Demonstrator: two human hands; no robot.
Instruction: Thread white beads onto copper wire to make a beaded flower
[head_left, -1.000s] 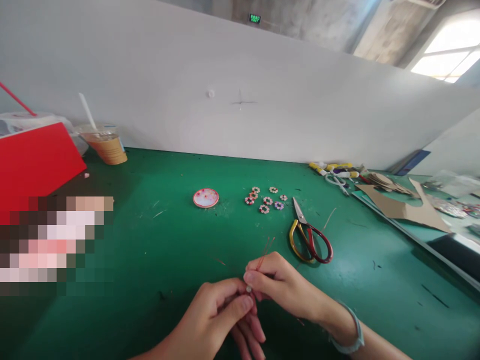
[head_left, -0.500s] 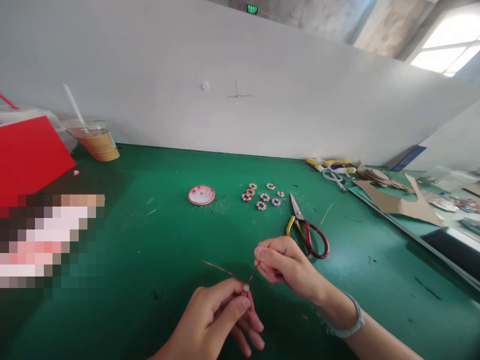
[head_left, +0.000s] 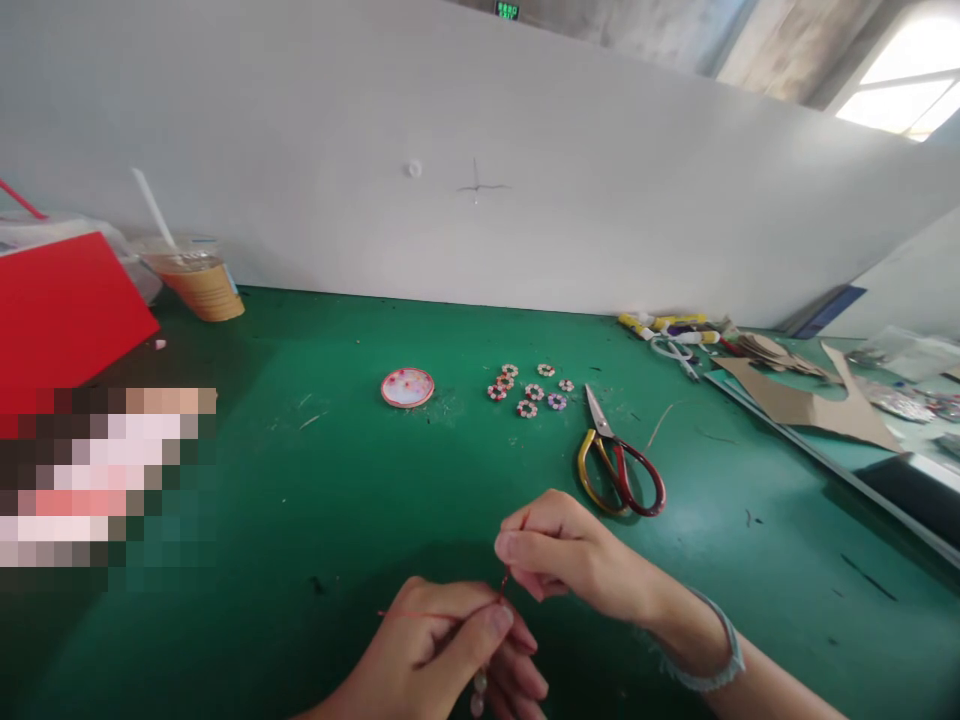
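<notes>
Lower centre of the frame, above the green surface (head_left: 300,480): we see the left hand (head_left: 442,650) pinching the red thread (head_left: 505,582), beads (head_left: 478,684) now dangling beneath it, while the right hand (head_left: 559,550), drawn closer than before, grips the thread's upper end.

Green table (head_left: 337,480) bears scissors (head_left: 609,447), pink dish (head_left: 407,387), bead rings (head_left: 534,392), drink cup (head_left: 201,290).

Left hand (head_left: 442,650), right hand (head_left: 559,550): tight pinches
</notes>
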